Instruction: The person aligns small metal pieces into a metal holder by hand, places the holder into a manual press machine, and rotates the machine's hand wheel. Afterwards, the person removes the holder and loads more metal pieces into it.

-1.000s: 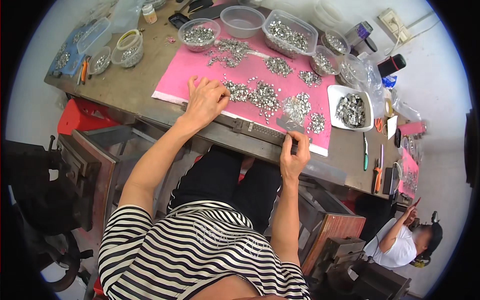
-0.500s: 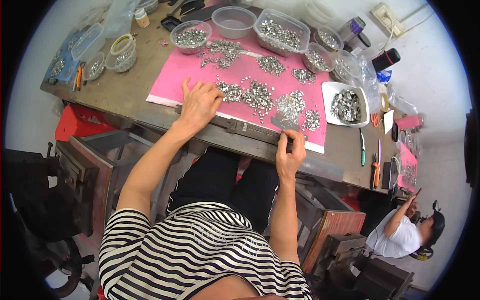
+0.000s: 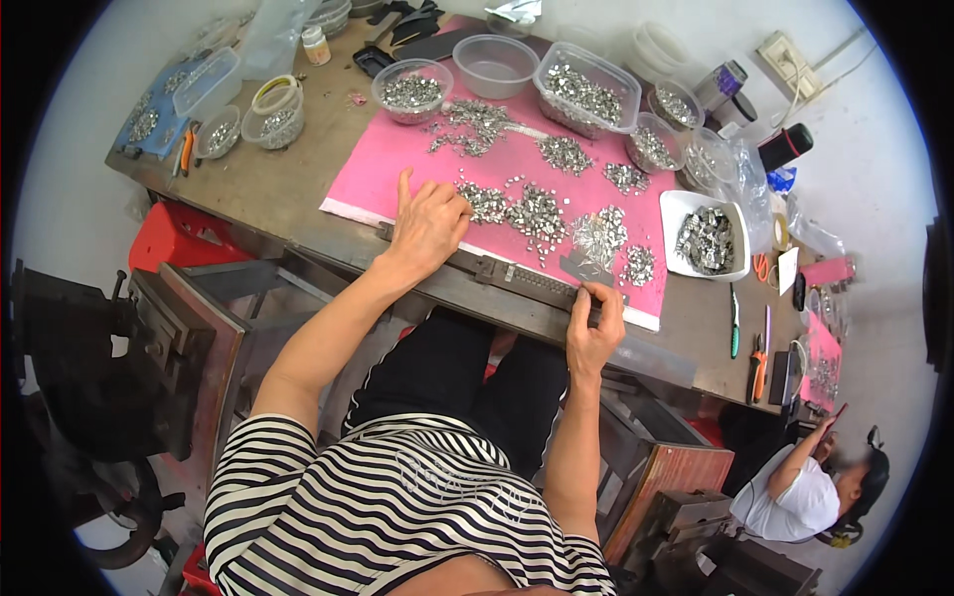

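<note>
At the front edge of the pink mat [image 3: 372, 164], a long dark metal bar [image 3: 522, 279] with a row of small slots lies along the table edge. My left hand [image 3: 427, 233] is over the bar's left part, fingers curled together at the left side of a pile of small shiny metal pieces [image 3: 487, 203]; whatever they pinch is too small to make out. Thumb and fingers of my right hand [image 3: 597, 326] close on the bar's right end. Beside those fingers lies a flat grey metal plate [image 3: 586, 270], next to a heap of thin silvery pieces [image 3: 600, 236].
Clear tubs [image 3: 588, 94] of metal pieces line the mat's far side. A white tray [image 3: 740, 260] of larger pieces sits at right, near a green-handled tool [image 3: 734, 323] and orange-handled pliers [image 3: 758, 372]. A red stool [image 3: 179, 236] stands at left. Another person [image 3: 795, 497] sits at lower right.
The whole view has shifted, so things appear lower and further right. Both hands stay in nearly the same places along the bar, with only slight finger movement.
</note>
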The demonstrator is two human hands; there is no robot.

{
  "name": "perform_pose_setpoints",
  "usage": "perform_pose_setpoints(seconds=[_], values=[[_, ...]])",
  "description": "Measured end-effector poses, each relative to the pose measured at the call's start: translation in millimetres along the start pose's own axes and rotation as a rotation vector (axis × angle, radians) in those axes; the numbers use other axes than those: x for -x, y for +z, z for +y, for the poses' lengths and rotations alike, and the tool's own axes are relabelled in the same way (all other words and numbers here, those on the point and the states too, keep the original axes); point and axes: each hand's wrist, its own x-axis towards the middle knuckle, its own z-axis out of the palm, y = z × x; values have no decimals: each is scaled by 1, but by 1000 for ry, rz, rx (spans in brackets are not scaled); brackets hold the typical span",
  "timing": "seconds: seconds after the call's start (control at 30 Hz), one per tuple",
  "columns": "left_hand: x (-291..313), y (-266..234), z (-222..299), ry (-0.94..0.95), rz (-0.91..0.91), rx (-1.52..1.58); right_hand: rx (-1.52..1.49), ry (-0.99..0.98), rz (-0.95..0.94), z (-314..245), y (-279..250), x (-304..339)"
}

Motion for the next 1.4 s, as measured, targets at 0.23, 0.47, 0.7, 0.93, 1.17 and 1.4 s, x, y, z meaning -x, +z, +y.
perform_pose_setpoints(seconds=[0.23,0.47,0.7,0.93,1.17,1.4], values=[[-8,-8,0,-22,-56,55,-21,54,-4,-2,-1,-1],[7,7,72,204,-88,404,-18,45,-2,-3,-1,-2],[10,29,88,277,-40,367,-25,52,-1,-3,-1,-1],[11,22,79,256,-96,486,-29,60,-3,-3,0,-2],[28,-5,55,148,10,244,113,-63,-129,-6,-13,3],[54,2,46,117,-16,284,234,-140,-116,-8,-11,26]])
